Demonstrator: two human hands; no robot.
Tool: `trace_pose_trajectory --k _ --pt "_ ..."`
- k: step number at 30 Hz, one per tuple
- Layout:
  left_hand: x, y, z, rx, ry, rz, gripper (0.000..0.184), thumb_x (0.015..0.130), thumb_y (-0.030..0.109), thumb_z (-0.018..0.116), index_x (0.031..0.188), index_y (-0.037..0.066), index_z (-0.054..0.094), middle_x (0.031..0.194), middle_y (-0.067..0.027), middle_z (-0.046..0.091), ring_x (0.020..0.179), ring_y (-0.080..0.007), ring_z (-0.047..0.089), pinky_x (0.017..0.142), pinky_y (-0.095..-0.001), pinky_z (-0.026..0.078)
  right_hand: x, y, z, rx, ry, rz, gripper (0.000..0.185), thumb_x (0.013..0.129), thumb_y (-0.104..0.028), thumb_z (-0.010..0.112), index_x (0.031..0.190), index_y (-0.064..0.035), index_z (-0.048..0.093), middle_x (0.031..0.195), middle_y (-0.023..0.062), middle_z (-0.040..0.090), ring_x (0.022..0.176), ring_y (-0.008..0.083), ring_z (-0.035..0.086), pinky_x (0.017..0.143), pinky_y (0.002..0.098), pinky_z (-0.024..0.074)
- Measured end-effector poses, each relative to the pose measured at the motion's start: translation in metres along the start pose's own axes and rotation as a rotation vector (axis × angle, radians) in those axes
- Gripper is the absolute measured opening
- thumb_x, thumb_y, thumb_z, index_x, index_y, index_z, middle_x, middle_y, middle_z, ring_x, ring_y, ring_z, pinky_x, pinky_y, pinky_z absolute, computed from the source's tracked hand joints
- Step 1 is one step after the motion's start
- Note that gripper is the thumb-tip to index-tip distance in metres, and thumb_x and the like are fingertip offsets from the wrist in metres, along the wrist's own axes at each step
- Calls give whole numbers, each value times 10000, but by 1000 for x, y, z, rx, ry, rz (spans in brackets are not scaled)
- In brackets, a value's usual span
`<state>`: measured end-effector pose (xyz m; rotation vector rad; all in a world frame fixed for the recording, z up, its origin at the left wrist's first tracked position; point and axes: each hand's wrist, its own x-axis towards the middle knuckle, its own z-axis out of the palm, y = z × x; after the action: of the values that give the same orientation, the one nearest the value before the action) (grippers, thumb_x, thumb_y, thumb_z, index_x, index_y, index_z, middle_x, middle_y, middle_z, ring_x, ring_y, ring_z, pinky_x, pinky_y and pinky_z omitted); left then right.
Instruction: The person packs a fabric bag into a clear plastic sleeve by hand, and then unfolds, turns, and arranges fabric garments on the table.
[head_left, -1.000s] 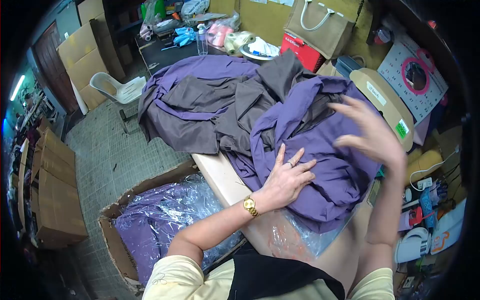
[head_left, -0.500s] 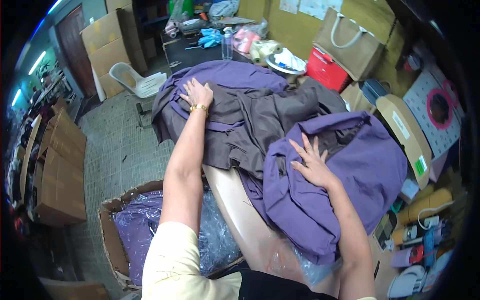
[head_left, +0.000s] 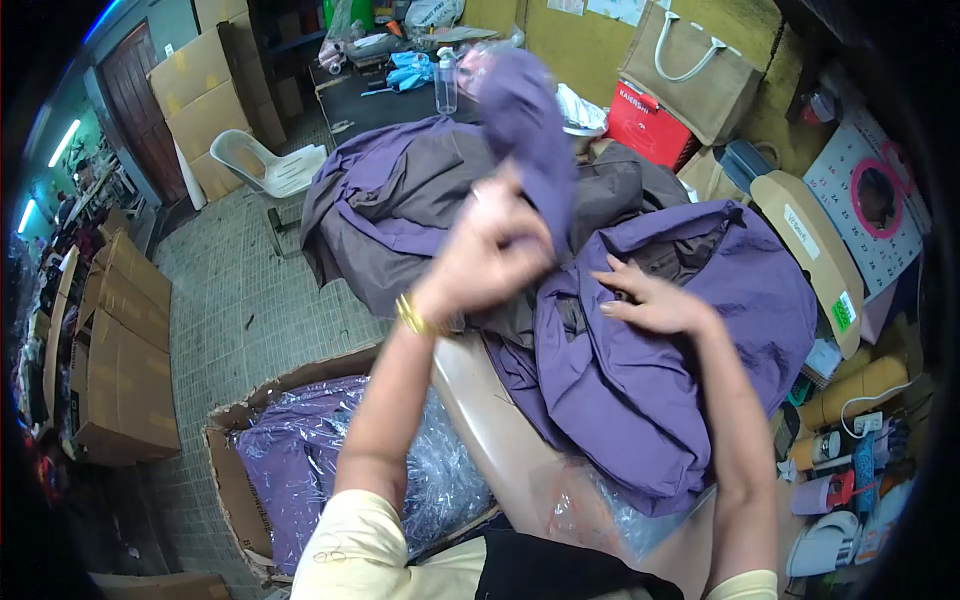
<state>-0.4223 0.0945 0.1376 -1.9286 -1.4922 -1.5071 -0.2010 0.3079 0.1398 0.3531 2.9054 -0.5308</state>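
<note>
A purple garment with dark grey lining (head_left: 640, 400) lies bunched over the table (head_left: 480, 390), its folds spread towards the back. My left hand (head_left: 490, 245), smeared by motion and wearing a gold watch, is closed on a raised part of the purple cloth (head_left: 525, 110). That lifted part stands up above the pile, beyond the hand. Flat on the near purple folds rests my right hand (head_left: 655, 300), fingers apart, beside the opening where the grey lining shows. Farther left, more purple and grey cloth (head_left: 400, 190) drapes over the table's edge.
A cardboard box (head_left: 230, 490) of plastic-wrapped purple items (head_left: 290, 450) stands on the floor at lower left. A white plastic chair (head_left: 290, 175) is behind it. A spray bottle (head_left: 446, 85), a red box (head_left: 645, 125) and a calendar (head_left: 870, 200) line the back and right.
My left hand has come off the far cloth, moved right and nearer, and lifted part of the purple garment. My right hand stays on the near folds, shifted slightly.
</note>
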Motion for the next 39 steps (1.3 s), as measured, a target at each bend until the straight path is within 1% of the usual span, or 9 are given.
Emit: trace_pose_trajectory --k 7,11,15,21,24,28,33,37,39 --pt "-62 91 69 -70 -49 -422 802 662 280 878 1283 9 448 604 -1 458 607 -187 484 806 -322 401 -14 -79 -83 625 818 -102 675 842 -496 692 1259 -7 486 1195 107 581 826 208 625 751 357 510" --pt "-61 97 68 296 39 -241 400 655 123 749 1028 84 611 777 -84 560 795 -279 542 793 -387 392 35 -98 -75 76 566 -53 439 838 -360 704 990 46 635 918 181 693 723 213 614 700 375 495" --pt "-17 105 4 371 681 -141 237 622 -28 678 815 66 579 1152 -158 598 1115 -343 534 936 -417 407 9 -108 -147 333 1300 13 295 877 -257 646 848 37 644 771 197 670 681 204 593 682 371 490" --pt "9 184 15 218 40 81 296 529 38 674 783 126 551 1454 -130 454 1425 -403 271 1152 -583 31 -148 9 -115 385 1526 128 468 888 -215 649 1277 20 538 1192 165 602 1081 236 589 937 358 454" --pt "-26 173 75 89 -293 28 277 546 26 669 743 132 505 1481 -95 425 1439 -431 209 1093 -701 23 -219 4 -68 -130 1502 498 490 863 -175 664 1292 9 516 1245 179 567 1157 261 558 989 358 421" --pt "-63 162 130 18 -511 128 286 545 27 672 763 102 502 1479 -62 426 1432 -386 250 1098 -716 46 -173 -87 -67 -144 959 60 438 808 -207 706 1192 -21 606 1237 183 587 1170 315 552 1023 370 401" --pt "-66 176 122 -138 -716 116 297 564 31 660 847 44 569 1471 -165 408 1432 -363 251 1158 -621 90 -32 -69 -14 -296 223 393 738 856 -684 491 1487 -339 327 1613 128 53 1467 413 32 1073 733 26" --pt "-30 137 25 -840 -590 -179 139 747 -14 581 871 -20 643 1145 -201 657 1109 -310 629 937 -405 502 -2 30 44 -189 298 565 862 832 -603 535 1540 -330 126 1622 97 -16 1476 381 47 1019 782 -14" --pt "-26 65 -4 -594 80 -320 136 817 -47 545 869 7 658 966 -110 703 875 -174 674 782 -286 535 -2 30 57 -177 307 567 878 824 -573 552 1542 -326 111 1621 101 -9 1470 406 64 1013 786 -17"
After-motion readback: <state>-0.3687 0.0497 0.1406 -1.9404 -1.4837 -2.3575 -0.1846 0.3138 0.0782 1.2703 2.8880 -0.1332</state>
